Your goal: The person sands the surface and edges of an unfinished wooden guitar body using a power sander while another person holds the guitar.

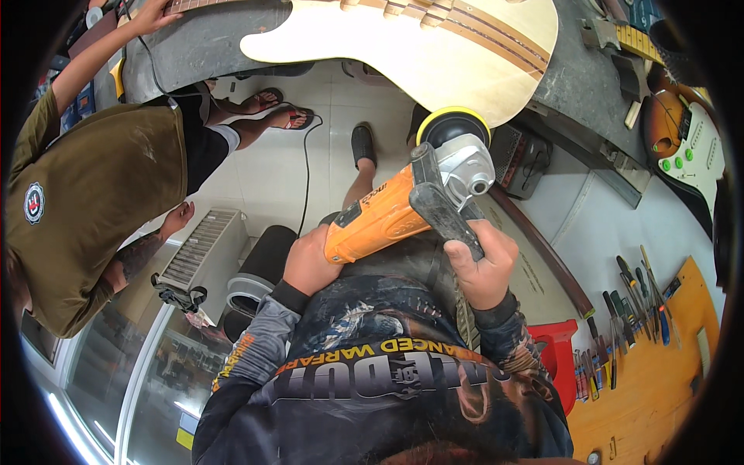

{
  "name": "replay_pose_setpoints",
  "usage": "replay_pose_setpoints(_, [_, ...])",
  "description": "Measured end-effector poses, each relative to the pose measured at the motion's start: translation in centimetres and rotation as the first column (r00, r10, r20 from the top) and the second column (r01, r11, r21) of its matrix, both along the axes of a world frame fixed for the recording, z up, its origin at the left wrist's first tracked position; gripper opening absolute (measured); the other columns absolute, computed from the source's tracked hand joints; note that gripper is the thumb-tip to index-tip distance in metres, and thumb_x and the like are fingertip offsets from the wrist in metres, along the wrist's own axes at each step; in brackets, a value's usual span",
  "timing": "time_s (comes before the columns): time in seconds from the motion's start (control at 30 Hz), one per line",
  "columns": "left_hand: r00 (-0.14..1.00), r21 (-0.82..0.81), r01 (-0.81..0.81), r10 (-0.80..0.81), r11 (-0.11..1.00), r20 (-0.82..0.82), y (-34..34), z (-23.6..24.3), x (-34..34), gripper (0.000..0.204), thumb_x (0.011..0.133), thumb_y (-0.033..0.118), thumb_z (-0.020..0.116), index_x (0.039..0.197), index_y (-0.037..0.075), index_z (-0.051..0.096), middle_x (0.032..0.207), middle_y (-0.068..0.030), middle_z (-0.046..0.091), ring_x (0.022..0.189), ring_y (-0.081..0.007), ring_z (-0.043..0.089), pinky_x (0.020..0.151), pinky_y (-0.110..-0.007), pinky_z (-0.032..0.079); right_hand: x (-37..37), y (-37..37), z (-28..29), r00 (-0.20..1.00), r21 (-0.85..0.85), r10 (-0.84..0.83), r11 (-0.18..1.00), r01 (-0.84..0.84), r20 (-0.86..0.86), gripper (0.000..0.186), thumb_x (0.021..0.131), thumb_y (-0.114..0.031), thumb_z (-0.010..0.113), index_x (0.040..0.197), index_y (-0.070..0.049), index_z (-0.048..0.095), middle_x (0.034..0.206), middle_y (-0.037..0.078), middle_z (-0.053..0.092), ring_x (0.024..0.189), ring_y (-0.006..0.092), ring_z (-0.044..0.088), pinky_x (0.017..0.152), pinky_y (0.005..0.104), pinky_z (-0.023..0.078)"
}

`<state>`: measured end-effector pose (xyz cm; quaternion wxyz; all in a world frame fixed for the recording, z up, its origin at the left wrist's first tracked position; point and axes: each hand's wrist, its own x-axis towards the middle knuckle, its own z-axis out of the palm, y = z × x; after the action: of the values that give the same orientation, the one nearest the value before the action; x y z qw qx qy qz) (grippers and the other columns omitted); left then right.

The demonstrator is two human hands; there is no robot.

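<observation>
An orange and grey power polisher point(384, 213) is in both my hands, tilted up and away from me. My left hand point(308, 260) wraps round its rear body. With my right hand point(487, 263) I grip the black front handle below the silver gear head. The round pad point(457, 120), black with a yellow rim, meets the near edge of a pale wooden guitar body point(333, 35) in the picture. Whether pad and wood touch, I cannot tell. Brown stripes run along the body, which lies on a dark bench point(205, 66).
At the left a person in a brown shirt point(116, 182) has one hand point(155, 15) at the guitar neck point(205, 5). A black cord point(307, 167) trails across the floor. A sunburst guitar point(682, 147) and a tool board point(659, 372) are at the right, near a red stool point(559, 349).
</observation>
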<state>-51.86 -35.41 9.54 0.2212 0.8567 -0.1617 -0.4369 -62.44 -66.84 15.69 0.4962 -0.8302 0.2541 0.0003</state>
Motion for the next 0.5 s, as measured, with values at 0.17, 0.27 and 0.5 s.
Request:
replay_pose_setpoints(0.17, [0.998,-0.069,-0.052,0.053,0.996,0.019,-0.5,0.6,0.7,0.034,0.088,0.022,0.089,0.109,0.002,0.071,0.102,-0.0245,0.077,0.100,-0.0498,0.075,0.085,-0.051,0.061,1.2,0.5,-0.5,0.996,-0.048,0.007,0.999,-0.003,0.089,0.047,0.095,-0.043,0.093,0.099,0.001,0.075,0.080,0.017,0.074,0.072,0.0384,0.076,0.067,0.0411,0.057])
replay_pose_setpoints(0.27, [0.999,-0.045,-0.045,0.045,0.998,-0.001,-0.7,0.4,0.5,0.034,0.088,0.021,0.089,0.110,0.002,0.071,0.103,-0.0244,0.077,0.100,-0.0496,0.075,0.085,-0.052,0.061,0.3,0.0,-0.2,0.999,-0.002,-0.016,1.000,0.016,0.027,0.048,0.094,-0.042,0.093,0.100,0.002,0.075,0.080,0.018,0.074,0.072,0.0390,0.075,0.067,0.0409,0.057])
replay_pose_setpoints(0.5, [0.998,-0.076,0.007,-0.003,0.997,0.056,-0.2,0.1,0.4,0.039,0.090,0.031,0.090,0.107,0.002,0.069,0.096,-0.0229,0.077,0.092,-0.0468,0.076,0.080,-0.052,0.061,1.0,-0.1,-0.1,0.998,-0.058,0.028,0.998,-0.024,0.056,0.049,0.095,-0.042,0.093,0.101,0.003,0.075,0.080,0.018,0.073,0.072,0.0381,0.075,0.067,0.0407,0.057])
